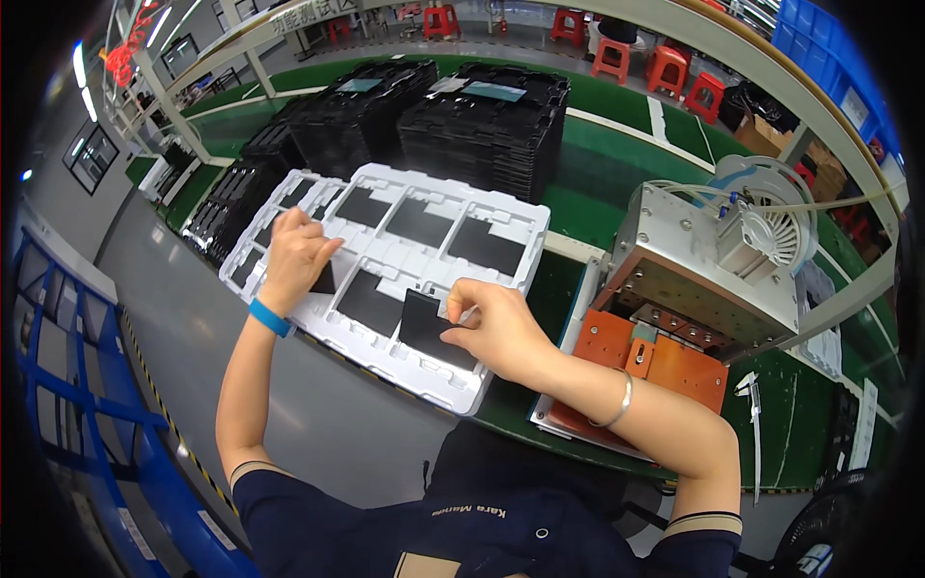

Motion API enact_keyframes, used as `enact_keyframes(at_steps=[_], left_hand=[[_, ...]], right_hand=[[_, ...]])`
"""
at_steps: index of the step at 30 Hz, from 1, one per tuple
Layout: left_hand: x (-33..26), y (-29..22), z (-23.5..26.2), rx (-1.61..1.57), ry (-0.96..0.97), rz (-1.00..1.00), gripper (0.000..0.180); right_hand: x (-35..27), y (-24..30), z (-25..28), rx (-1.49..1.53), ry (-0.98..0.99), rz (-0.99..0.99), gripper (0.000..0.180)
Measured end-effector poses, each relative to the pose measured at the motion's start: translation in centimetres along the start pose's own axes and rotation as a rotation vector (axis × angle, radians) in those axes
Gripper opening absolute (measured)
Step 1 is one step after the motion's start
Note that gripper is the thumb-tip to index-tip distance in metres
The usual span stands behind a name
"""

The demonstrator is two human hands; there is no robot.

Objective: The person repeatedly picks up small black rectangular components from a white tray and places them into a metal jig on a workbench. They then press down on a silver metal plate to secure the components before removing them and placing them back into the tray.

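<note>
A white plastic tray (536, 227) with moulded pockets lies on the bench. Thin black flat panels, such as this panel (419, 222), rest in several of its pockets. My right hand (496, 328), a metal bangle on its wrist, pinches the edge of a black flat panel (420, 318) over a near pocket. Closed, with curled fingers, my left hand (297, 255) is over the left side of the tray; a blue band circles its wrist. A dark panel (325, 279) shows just below its fingers, but whether they grip it is hidden.
Tall stacks of black trays (482, 130) stand behind on the green bench (602, 154). Right of the white tray is a metal press fixture (699, 260) with an orange base plate (607, 347). A caliper (753, 414) lies farther right. Blue racks (106, 424) stand at left.
</note>
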State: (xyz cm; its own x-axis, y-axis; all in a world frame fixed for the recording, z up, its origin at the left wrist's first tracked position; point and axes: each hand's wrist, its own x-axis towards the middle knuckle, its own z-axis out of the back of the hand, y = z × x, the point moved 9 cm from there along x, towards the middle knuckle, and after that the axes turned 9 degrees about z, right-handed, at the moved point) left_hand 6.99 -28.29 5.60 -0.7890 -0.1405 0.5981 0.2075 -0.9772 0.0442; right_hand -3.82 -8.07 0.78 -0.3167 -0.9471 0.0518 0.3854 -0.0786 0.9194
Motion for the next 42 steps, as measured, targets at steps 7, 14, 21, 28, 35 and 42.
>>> enact_keyframes(at_steps=[7,14,21,28,35,42], left_hand=[[6.5,-8.8,-2.6,-0.257,0.138,-0.103,0.034],[8.0,-14.8,-6.8,-0.322,0.104,-0.155,0.023],[7.6,-28.2,-0.5,-0.481,0.118,-0.474,0.026],[-0.1,-37.9,-2.9,-0.61,0.49,-0.881,0.068],[-1.1,-37.8,-3.8,-0.525,0.584,-0.901,0.072],[-1.1,-37.8,-3.8,-0.481,0.598,-0.923,0.074]], right_hand=[[-7.6,1.8,8.5,0.183,-0.187,0.089,0.026],[-22.7,-4.7,16.0,0.251,-0.457,-0.268,0.024],[-24.0,-3.5,15.9,-0.575,-0.572,0.035,0.012],[-22.3,-2.6,14.7,-0.862,-0.535,0.242,0.026],[-21.3,-2.7,12.5,-1.026,-0.403,0.227,0.035],[-21.0,-3.0,13.5,-1.028,-0.5,0.168,0.036]])
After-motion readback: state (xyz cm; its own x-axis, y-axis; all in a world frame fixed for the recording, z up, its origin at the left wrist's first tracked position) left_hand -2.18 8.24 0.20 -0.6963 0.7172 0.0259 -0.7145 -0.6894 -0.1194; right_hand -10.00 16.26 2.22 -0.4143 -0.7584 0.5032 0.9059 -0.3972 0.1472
